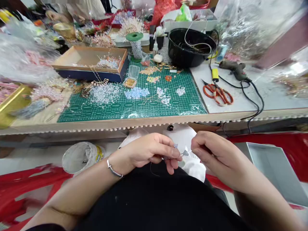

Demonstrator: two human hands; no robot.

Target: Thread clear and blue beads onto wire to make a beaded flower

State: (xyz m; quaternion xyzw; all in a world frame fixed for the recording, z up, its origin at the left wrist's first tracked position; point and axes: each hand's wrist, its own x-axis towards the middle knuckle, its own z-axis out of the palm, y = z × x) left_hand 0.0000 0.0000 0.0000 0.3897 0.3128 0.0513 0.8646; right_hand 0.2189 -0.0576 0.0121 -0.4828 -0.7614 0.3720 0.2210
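My left hand point(149, 149) and my right hand point(214, 154) meet in front of my black top point(154, 199), low in the head view. Their fingertips pinch a small pale blue bead piece point(185, 153) on thin wire, and a second pale piece point(175, 146) sits close by. The fine details between my fingertips are small and partly hidden. A white cloth or paper point(185, 138) lies just behind and under both hands. A metal bangle point(114, 170) circles my left wrist.
The table edge point(120, 123) with beaded trim runs ahead of my hands. A green cutting mat point(190, 102) holds loose beads, beside a cardboard tray point(89, 59), black bowl point(190, 48), orange scissors point(218, 94) and glue gun point(234, 70). A white tub point(80, 157) stands left; a grey box point(274, 170) stands right.
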